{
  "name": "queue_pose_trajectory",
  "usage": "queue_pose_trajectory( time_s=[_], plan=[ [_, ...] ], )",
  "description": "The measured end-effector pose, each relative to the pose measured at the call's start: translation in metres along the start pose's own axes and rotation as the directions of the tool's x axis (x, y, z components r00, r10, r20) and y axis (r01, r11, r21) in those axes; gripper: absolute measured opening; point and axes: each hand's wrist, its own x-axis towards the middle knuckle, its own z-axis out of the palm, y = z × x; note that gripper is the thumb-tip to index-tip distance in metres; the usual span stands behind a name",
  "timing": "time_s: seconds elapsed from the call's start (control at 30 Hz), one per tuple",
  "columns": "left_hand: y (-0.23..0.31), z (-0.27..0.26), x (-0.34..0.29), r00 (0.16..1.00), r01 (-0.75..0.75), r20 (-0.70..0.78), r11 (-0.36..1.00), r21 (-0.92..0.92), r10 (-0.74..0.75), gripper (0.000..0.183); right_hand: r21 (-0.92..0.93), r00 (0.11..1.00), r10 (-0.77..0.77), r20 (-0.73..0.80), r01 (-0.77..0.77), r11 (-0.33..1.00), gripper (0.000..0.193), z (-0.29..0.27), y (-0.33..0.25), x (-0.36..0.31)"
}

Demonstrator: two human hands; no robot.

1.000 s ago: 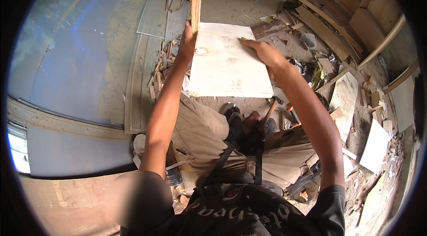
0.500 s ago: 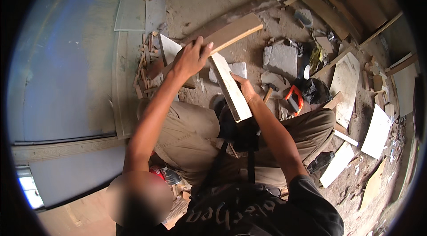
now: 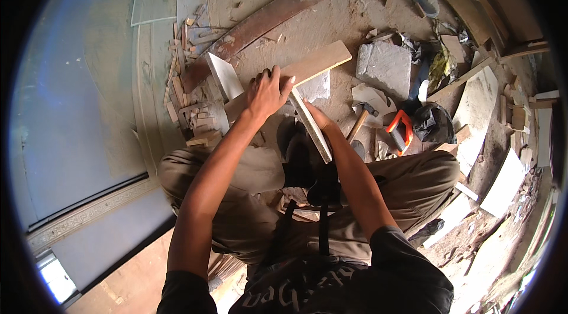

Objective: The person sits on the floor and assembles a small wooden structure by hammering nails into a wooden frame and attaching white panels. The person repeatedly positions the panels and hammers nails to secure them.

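My left hand [image 3: 269,94] is closed over the middle of a brown wooden plank [image 3: 319,64] that slants up to the right. Below the plank, my right hand [image 3: 318,116] grips a narrow white-faced board [image 3: 309,126], its fingers partly hidden behind it. The upper end of that board meets the plank's underside near my left fingertips. Another white-faced board [image 3: 223,77] stands against the plank's left part. Whether these pieces are fastened together I cannot tell.
A hammer [image 3: 357,123] and an orange-handled saw [image 3: 402,131] lie right of my hands, near a black plastic bag [image 3: 433,123]. A pale block [image 3: 383,69] sits beyond them. Wood offcuts [image 3: 204,118] are heaped at left, beside a large blue-grey panel [image 3: 77,107]. My bent legs flank the work.
The board in my right hand has turned from showing its broad white face to showing a narrow side. The plank's broad face has tipped further upward. My view has shifted slightly.
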Motion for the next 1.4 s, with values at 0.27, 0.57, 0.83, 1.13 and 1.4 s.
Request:
queue_pose_trajectory(
  time_s=[0.27, 0.57, 0.83, 1.13, 1.4],
  plan=[
    [0.002, 0.019, 0.002, 0.997, 0.057, 0.056, 0.997, 0.042, -0.059, 0.048, -0.072, 0.987, 0.122, -0.103, -0.130, 0.989, 0.085, -0.004, 0.040, 0.034],
    [-0.002, 0.034, 0.004, 1.000, 0.016, 0.010, 0.998, 0.059, -0.017, 0.047, 0.046, 0.979, 0.061, -0.195, -0.053, 0.998, 0.082, 0.005, 0.050, 0.044],
    [-0.004, 0.038, -0.009, 1.000, 0.013, 0.016, 0.997, 0.074, -0.014, 0.052, 0.084, 0.972, -0.047, -0.229, 0.068, 0.994, 0.071, 0.017, 0.057, 0.040],
    [-0.015, 0.045, -0.021, 1.000, 0.016, -0.017, 1.000, 0.018, -0.015, 0.054, -0.137, 0.669, -0.351, -0.656, 0.351, 0.926, 0.063, 0.025, 0.021, 0.003],
    [-0.002, 0.053, -0.010, 0.996, -0.046, -0.077, 0.998, -0.042, 0.043, 0.056, -0.775, 0.545, -0.827, -0.139, 0.461, 0.433, 0.051, 0.065, 0.005, -0.077]
  ],
)
